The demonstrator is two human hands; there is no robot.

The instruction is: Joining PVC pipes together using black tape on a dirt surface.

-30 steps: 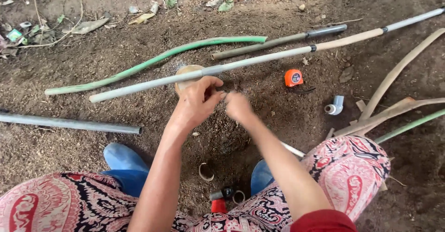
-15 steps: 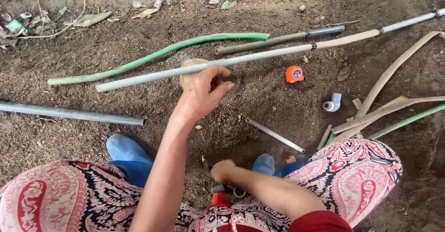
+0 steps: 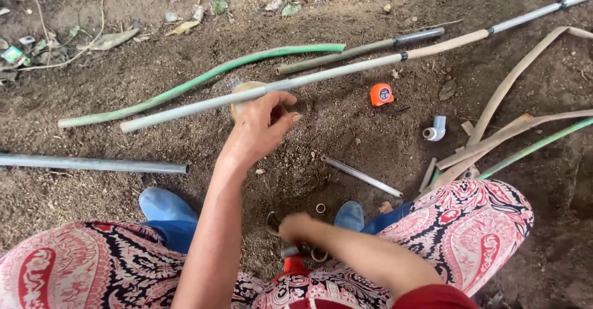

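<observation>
Two hands busy: left hand (image 3: 259, 130) up on the soil, fingers curled round a tan roll (image 3: 246, 91) under the grey pipe (image 3: 204, 105). Right hand (image 3: 295, 227) low between blue shoes (image 3: 162, 204), fingers closed on a small grey fitting (image 3: 289, 250), grip partly hidden.

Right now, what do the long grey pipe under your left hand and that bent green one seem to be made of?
Grey pipe: probably plastic, matte, dusty, with collar joints. Green pipe: likely flexible plastic hose, since it curves smoothly. The left hand rests at the grey one.
</observation>
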